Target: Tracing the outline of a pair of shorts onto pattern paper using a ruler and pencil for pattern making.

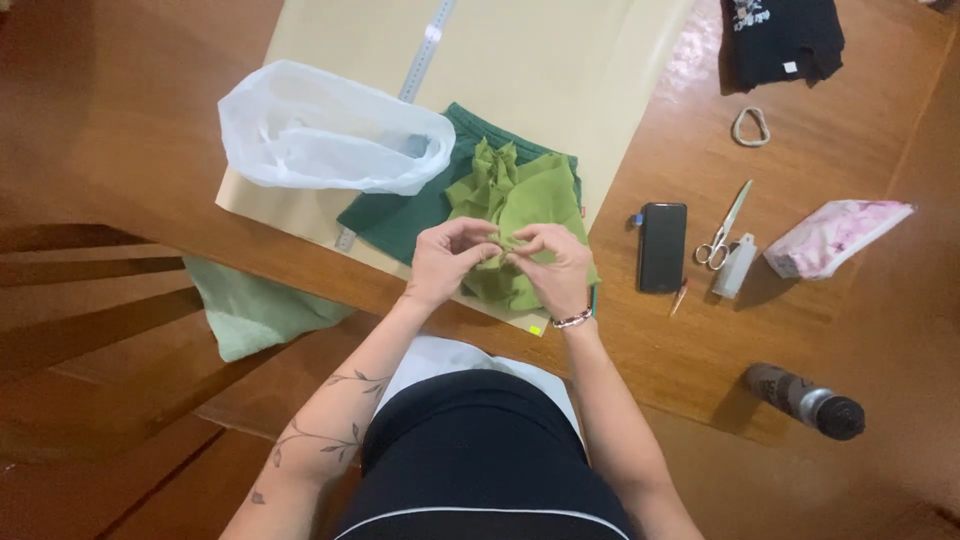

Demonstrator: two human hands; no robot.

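Head view looked straight down on a wooden tabletop with a sheet of pale paper laid across it. Both hands met over a bunched piece of light green fabric, which lay on the paper's near edge, partly over a dark green cloth. The left hand had its fingers curled and pinched a fold of the light green fabric; the right hand, a bracelet at its wrist, was likewise closed on the same fold, fingertips almost touching the left's. A white plastic bag sat just beside the cloths on the left, over a metal ruler. To the right of the hands lay a black phone, then scissors and a small white bottle, with a pink floral pouch beyond. A dark bottle lay on its side near the table's edge. A pale green cloth hung off the left side.
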